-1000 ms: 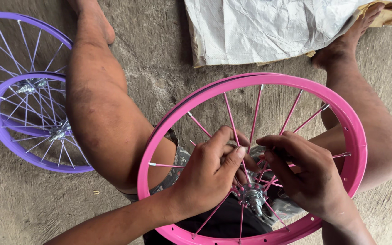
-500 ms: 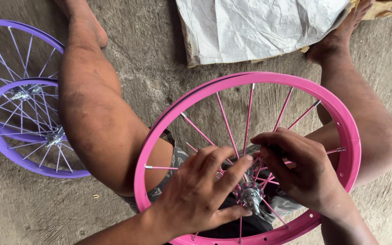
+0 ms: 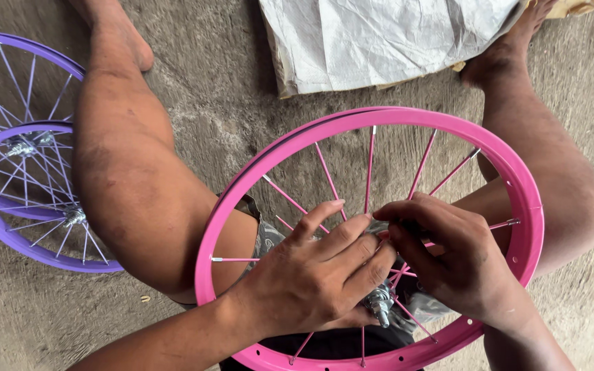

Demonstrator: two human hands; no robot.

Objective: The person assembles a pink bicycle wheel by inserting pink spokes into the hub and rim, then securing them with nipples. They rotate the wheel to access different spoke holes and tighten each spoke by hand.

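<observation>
A pink bicycle wheel rim (image 3: 517,185) with pink spokes rests across my lap, between my two bare legs. My left hand (image 3: 317,275) lies over the middle of the wheel, fingers spread flat across the spokes and pressing near the metal hub (image 3: 379,302). My right hand (image 3: 448,257) is curled next to it, fingertips pinched on a pink spoke (image 3: 397,275) close to the hub. The hub is mostly hidden under both hands.
Two purple spoked wheels (image 3: 15,227) lie stacked on the concrete floor at the left. A crumpled grey sheet over cardboard (image 3: 379,41) lies on the floor ahead, between my feet. My left leg (image 3: 132,178) and right leg (image 3: 551,172) flank the pink wheel.
My left hand has shifted from pinching near the hub to lying flat over the spokes. The view has shifted slightly; the pink wheel stays on my lap.
</observation>
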